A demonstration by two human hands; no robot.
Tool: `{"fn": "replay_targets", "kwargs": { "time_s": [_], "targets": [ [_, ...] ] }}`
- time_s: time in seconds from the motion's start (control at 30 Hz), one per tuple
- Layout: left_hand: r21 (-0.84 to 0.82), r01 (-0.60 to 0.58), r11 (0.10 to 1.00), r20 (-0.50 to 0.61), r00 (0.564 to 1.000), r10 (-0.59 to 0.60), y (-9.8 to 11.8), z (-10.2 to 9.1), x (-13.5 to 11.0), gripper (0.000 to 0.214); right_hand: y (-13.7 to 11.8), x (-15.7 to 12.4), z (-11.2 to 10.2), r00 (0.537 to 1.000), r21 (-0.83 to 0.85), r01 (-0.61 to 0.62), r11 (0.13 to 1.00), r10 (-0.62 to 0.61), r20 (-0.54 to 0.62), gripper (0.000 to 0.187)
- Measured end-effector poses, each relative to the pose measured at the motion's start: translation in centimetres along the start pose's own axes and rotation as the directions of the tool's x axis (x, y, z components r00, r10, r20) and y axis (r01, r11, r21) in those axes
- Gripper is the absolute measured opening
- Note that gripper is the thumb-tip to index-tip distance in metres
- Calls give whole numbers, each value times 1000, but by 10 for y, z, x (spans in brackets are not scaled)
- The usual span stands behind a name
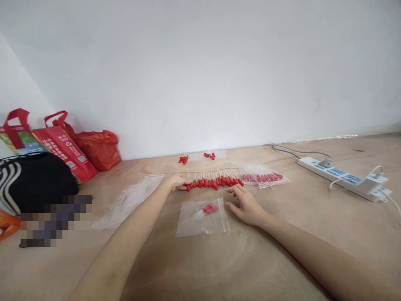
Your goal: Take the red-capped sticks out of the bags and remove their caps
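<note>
A row of thin pale sticks with red bulb-shaped heads [214,182] lies on the wooden table, heads towards me. My left hand [179,182] is at the row's left end, its fingertips against the outermost stick. The fingers look extended, with none plainly wrapped round a stick. Below the right end, my right hand [247,205] rests with its fingers apart, holding nothing, fingertips close to the last red heads. Between my hands, nearer me, lies a clear zip bag [191,217] with several red-headed sticks inside.
Filled zip bags [265,175] lie right of the row, flat bags [134,198] to the left. Red pieces [183,159] sit near the wall. A power strip [341,176] with cables stands right; shopping bags [62,146] and a black striped item [40,179] are at left.
</note>
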State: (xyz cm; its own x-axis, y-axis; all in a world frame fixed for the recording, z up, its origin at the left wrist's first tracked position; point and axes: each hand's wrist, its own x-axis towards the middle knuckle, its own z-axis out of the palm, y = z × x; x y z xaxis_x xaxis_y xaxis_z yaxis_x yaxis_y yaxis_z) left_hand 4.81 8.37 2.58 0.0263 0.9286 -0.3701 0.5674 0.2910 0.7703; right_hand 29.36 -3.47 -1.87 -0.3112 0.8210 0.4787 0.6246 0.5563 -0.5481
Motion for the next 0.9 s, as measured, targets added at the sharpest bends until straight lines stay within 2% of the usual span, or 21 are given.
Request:
{"fn": "replay_targets", "kwargs": {
  "time_s": [0.13,0.3,0.4,0.5,0.57,0.6,0.63,0.7,0.73,0.9],
  "targets": [
    [71,11,997,-45,999,-7,-1,2,0,28,1,0,0,1000,-2,-4,1000,4,28,23],
    [167,-26,986,-175,983,56,-3,-2,2,23,-4,1,0,996,17,0,1000,-2,89,7],
    [246,-112,963,-267,947,178,-6,-1,-11,21,-10,2,-1,992,43,-31,999,26,124,9],
    [335,-261,905,-308,877,367,-16,10,-43,17,-13,2,-1,990,72,-60,996,51,129,12],
    [384,-393,835,-227,837,498,-26,22,-70,17,-13,2,0,991,100,-71,992,59,119,11],
    [429,-554,714,-94,759,645,-32,29,-83,19,-13,2,1,992,116,-75,990,62,112,10],
    [428,-664,613,13,683,730,-38,36,-94,21,-13,2,3,992,133,-78,988,65,106,8],
    [403,-751,524,129,613,780,-47,45,-109,26,-13,2,5,993,156,-88,984,74,95,7],
    [394,-759,518,160,612,775,-51,48,-114,31,-13,2,6,993,166,-95,982,80,91,8],
    [408,-697,590,221,702,677,-54,50,-117,45,-17,1,9,993,166,-58,984,39,110,10]
  ]
}}
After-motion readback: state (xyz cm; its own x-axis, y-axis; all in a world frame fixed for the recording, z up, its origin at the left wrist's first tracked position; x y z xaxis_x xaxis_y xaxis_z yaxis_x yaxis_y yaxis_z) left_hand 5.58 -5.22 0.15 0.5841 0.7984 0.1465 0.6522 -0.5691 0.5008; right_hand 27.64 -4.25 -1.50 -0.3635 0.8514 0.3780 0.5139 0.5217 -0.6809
